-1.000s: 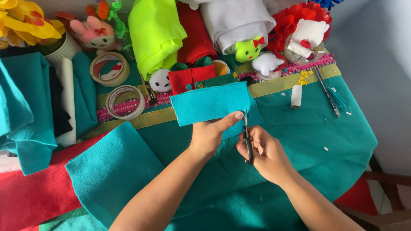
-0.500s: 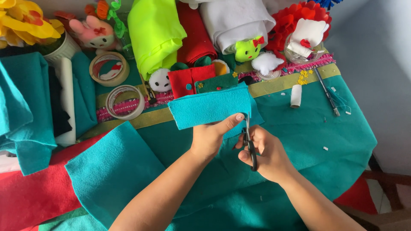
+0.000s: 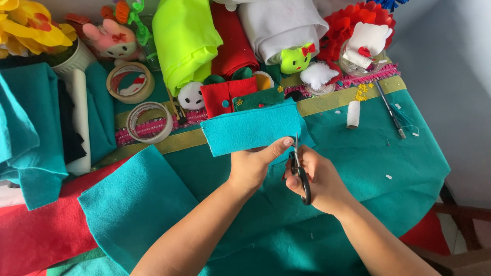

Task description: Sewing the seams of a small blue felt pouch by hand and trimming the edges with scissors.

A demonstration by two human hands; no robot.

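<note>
My left hand point(image 3: 250, 166) pinches the turquoise felt strip point(image 3: 250, 129), held flat above the counter point(image 3: 409, 168), thumb on top. My right hand point(image 3: 319, 179), fingers closed through the scissors point(image 3: 299, 168), has blades at the strip's lower right edge.

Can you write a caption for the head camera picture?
Left hand holds a turquoise felt strip while right hand cuts it with scissors.

Left hand point(image 3: 250, 168): bare, no glove, no ring.
Right hand point(image 3: 319, 179): bare, no glove.
Forearms: bare, no sleeves visible.
</note>
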